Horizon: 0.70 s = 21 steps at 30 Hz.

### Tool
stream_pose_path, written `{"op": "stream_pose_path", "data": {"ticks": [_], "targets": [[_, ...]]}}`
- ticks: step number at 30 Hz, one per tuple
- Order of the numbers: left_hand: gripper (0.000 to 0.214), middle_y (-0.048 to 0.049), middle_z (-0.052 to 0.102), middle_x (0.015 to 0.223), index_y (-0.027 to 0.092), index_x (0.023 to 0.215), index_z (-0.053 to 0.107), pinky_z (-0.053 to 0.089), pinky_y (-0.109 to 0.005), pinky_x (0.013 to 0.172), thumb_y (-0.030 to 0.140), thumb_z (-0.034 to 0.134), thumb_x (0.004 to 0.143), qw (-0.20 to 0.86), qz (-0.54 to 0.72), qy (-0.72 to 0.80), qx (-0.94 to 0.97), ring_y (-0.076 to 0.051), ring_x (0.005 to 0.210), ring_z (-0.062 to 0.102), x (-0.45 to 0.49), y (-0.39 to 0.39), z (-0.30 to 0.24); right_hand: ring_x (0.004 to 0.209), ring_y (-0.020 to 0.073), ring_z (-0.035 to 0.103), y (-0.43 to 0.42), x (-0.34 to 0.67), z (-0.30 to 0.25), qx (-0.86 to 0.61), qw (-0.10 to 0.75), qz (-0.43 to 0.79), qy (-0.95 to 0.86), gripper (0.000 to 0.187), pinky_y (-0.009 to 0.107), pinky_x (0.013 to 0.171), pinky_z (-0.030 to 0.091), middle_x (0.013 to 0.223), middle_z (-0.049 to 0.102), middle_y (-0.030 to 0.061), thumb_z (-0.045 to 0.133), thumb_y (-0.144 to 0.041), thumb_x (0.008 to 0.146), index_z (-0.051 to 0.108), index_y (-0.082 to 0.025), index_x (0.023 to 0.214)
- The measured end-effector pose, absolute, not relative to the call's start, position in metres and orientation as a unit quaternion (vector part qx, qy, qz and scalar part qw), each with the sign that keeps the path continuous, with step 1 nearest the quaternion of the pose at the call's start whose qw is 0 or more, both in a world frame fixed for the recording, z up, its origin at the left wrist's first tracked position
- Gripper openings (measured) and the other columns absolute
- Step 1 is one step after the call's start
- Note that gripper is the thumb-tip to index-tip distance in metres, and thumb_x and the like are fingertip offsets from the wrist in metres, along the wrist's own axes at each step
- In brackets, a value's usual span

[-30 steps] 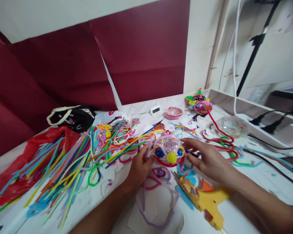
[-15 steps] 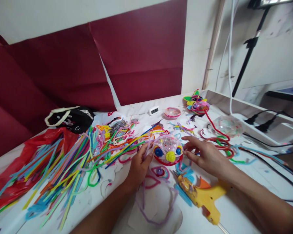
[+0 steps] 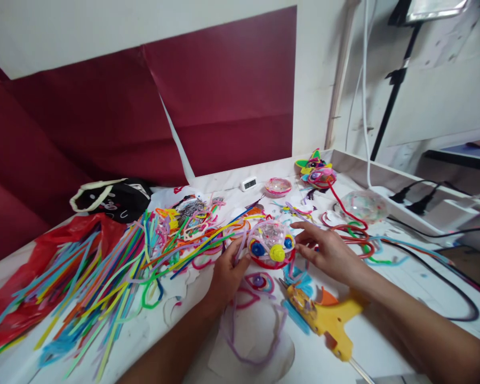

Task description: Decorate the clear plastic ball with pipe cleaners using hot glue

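Between my hands is a decorated clear plastic ball (image 3: 270,233), with blue bead eyes, a yellow pipe-cleaner nose and a red pipe-cleaner edge below. My left hand (image 3: 229,271) is curled at its left side, thumb against it, with a lilac pipe cleaner (image 3: 242,242) beside the fingers. From the right, my right hand (image 3: 324,249) grips the ball's edge with its fingertips; some of its fingers are hidden. Just below lies a pink and lilac eye shape (image 3: 258,281) with a purple bead. A yellow glue gun (image 3: 324,314) rests under my right forearm.
Loose pipe cleaners (image 3: 116,282) and a red plastic bag (image 3: 8,301) spread over the left. Behind them sits a black pouch (image 3: 116,201). A small white digital clock (image 3: 248,184), a pink-rimmed clear bowl (image 3: 278,186) and a colourful finished piece (image 3: 317,170) stand at the back. Black cables (image 3: 432,272) run along the right.
The view has shifted slightly, so the scene sits a little further left. Both hands stay at the ball, with only a slight tilt of it visible.
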<state>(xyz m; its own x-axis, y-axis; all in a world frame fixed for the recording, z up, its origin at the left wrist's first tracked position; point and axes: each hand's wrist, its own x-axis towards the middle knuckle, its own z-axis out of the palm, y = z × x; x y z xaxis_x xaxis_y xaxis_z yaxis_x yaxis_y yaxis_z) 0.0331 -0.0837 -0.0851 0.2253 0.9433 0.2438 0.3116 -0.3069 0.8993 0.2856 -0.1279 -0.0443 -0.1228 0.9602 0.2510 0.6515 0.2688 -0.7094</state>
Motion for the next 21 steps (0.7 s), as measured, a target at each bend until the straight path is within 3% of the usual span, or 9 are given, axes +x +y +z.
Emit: {"op": "stream_pose_path", "data": {"ticks": [21], "targets": [[0.046, -0.0047, 0.06, 0.131, 0.022, 0.129, 0.054, 0.042, -0.035, 0.102, 0.032, 0.058, 0.084, 0.36, 0.403, 0.46, 0.705, -0.023, 0.121, 0.055, 0.034, -0.089, -0.075, 0.08, 0.0197, 0.069, -0.131, 0.293, -0.04, -0.566, 0.33, 0.196, -0.73, 0.039, 0.034, 0.07, 0.05, 0.094, 0.074, 0.0046, 0.05, -0.024, 0.084, 0.05, -0.02, 0.122]]}}
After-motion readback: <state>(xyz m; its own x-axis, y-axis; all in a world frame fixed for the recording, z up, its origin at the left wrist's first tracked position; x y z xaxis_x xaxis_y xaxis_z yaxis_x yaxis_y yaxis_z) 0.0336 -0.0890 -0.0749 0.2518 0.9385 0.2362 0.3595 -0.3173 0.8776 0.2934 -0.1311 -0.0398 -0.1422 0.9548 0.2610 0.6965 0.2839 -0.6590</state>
